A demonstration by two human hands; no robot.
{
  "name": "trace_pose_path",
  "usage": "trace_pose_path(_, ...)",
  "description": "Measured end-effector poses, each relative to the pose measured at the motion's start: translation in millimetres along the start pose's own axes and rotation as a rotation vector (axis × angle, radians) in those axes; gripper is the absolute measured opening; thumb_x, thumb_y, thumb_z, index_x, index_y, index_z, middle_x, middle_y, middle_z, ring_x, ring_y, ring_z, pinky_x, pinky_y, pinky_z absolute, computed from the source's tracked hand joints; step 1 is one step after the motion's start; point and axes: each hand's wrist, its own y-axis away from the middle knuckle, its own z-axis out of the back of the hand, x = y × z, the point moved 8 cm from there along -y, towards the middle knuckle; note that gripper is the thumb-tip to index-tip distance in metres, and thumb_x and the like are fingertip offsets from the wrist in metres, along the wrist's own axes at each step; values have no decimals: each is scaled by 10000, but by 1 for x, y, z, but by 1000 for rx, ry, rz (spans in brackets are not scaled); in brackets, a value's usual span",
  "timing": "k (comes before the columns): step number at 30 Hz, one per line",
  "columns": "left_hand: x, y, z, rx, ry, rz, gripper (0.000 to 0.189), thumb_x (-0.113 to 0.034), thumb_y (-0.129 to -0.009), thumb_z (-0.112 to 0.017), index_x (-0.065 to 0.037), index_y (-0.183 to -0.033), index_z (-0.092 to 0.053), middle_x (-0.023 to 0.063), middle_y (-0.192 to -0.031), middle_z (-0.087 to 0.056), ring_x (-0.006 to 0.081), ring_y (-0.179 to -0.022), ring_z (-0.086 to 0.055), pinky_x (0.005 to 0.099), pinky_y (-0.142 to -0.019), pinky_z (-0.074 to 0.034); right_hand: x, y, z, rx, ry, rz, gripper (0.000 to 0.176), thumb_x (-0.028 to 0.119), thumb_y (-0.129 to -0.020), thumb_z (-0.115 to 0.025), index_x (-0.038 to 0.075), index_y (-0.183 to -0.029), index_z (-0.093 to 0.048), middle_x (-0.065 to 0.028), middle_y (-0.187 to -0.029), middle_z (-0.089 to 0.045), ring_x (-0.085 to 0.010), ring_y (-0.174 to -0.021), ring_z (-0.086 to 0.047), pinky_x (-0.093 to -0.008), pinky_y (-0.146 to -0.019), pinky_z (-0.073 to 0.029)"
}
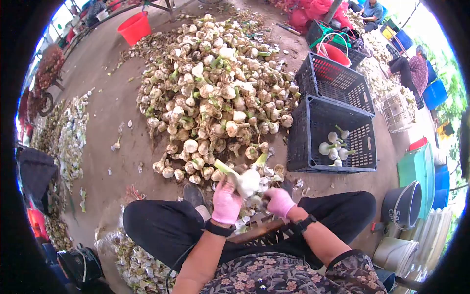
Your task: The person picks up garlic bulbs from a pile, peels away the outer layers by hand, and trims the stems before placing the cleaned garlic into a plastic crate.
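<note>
Between my knees, my left hand (pixel 227 200), in a pink glove, is closed on a large white garlic bulb (pixel 248 182) whose green stem points up and left. Just right of the bulb and apart from it, my right hand (pixel 279 201), also in pink, has its fingers curled; whatever it may hold is too small and blurred to name. A big heap of untrimmed garlic (pixel 205 93) lies on the ground in front. Several cleaned bulbs (pixel 335 149) rest inside the near black crate (pixel 333 169) at the right.
A second black crate (pixel 338 81) stands behind the near one, with a red bucket (pixel 334 55) beyond. Another red bucket (pixel 134 28) is at the back left. Peelings lie under my hands and at the left. Two people sit at the upper right. A dark bucket (pixel 402 205) stands at the right.
</note>
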Motion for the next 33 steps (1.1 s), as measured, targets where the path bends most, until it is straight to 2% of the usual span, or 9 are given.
trace_pose_path(3, -8, -5, 21, -186, 170, 32, 395, -297, -956, -466, 28, -1179, -497, 151, -1161, -573, 273, -1085, -563, 404, -943, -467, -5, 6, -24, 260, 70, -78, 257, 111, -699, -609, 88, -951, -656, -154, -946, -646, -355, -877, -611, -426, -788, -489)
trace_pose_path(6, -3, -4, 25, -243, 271, 102, 409, -309, -965, -440, 24, -1197, -487, 166, -1164, -571, 287, -1089, -561, 420, -951, -460, 30, 6, 42, -90, -102, 122, 410, 44, -706, -603, 135, -1105, -631, -124, -1226, -533, -295, -1125, -515, -343, -935, -438)
trace_pose_path(9, 8, -7, 31, -237, 320, 145, 415, -307, -971, -426, 21, -1221, -470, 170, -1175, -566, 295, -1098, -554, 430, -966, -446, 47, 6, 76, -200, -459, 169, 517, 0, -722, -626, 122, -1219, -552, -103, -1241, -532, -270, -1158, -511, -323, -947, -436)
trace_pose_path(11, 17, -8, 29, -222, 339, 163, 416, -301, -972, -422, 21, -1233, -461, 170, -1186, -559, 296, -1107, -546, 433, -977, -436, 75, 10, 82, 4, -1163, 171, 670, -41, -724, -646, 93, -1339, -413, -84, -1270, -512, -228, -1154, -518, -318, -932, -445)
trace_pose_path(12, 20, -8, 30, -264, 282, 150, 421, -317, -970, -419, 2, -1242, -464, 163, -1199, -555, 305, -1113, -536, 444, -979, -427, 85, 9, 82, 4, -1188, 304, 772, -61, -718, -670, 68, -1390, -312, -72, -1287, -492, -198, -1122, -526, -311, -905, -461)
trace_pose_path(15, 26, -7, 32, -311, 218, 166, 425, -319, -969, -420, -12, -1259, -457, 156, -1217, -548, 312, -1120, -525, 451, -988, -414, 86, 13, 75, -107, -1171, 204, 736, -77, -700, -664, 61, -1359, -366, -88, -1269, -501, -205, -1074, -560, -313, -890, -473)
trace_pose_path(17, 30, -8, 31, -290, 335, 229, 408, -285, -962, -454, -2, -1256, -458, 148, -1227, -543, 295, -1120, -528, 441, -996, -408, 71, 20, 86, -433, -822, 75, 644, -107, -661, -652, 43, -1265, -484, -112, -1197, -547, -233, -1042, -583, -324, -883, -476)
trace_pose_path(21, 33, -8, 33, -357, 332, 217, 382, -278, -947, -496, -20, -1229, -495, 133, -1195, -568, 277, -1114, -530, 426, -994, -408, 78, 33, 99, -657, -519, 215, 394, -93, -687, -652, 1, -1067, -602, -118, -1039, -598, -202, -884, -643, -284, -769, -516)
trace_pose_path(33, 36, 0, 33, -371, 180, 180, 371, -251, -929, -537, -39, -1232, -506, 141, -1223, -543, 277, -1099, -532, 427, -958, -448, 83, 37, 115, -654, -467, 166, 411, -116, -617, -527, 19, -986, -647, -143, -922, -628, -277, -848, -644, -323, -747, -506)
